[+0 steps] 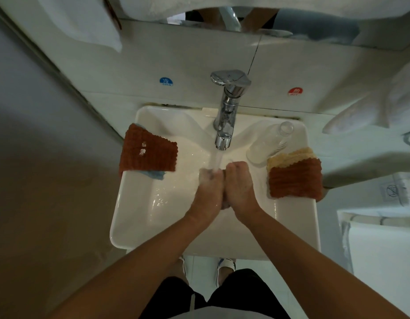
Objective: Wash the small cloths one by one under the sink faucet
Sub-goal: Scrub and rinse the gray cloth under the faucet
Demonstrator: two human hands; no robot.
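Note:
Water runs from the chrome faucet (223,125) into the white sink (139,217). My left hand (209,192) and my right hand (239,187) are pressed together under the stream, fingers curled. A small dark cloth (225,204) is squeezed between them; only slivers of it show. On the sink's left rim a rust-brown cloth (148,150) lies over a blue cloth (156,174). Across the right rim another rust-brown cloth (296,180) lies on top of a pale yellow cloth (291,156).
A clear plastic bottle (270,143) lies in the sink's back right corner, beside the yellow cloth. Cold and hot stickers sit on the tiled ledge behind the faucet. White towels hang at upper left and at the right. A grey wall stands close on the left.

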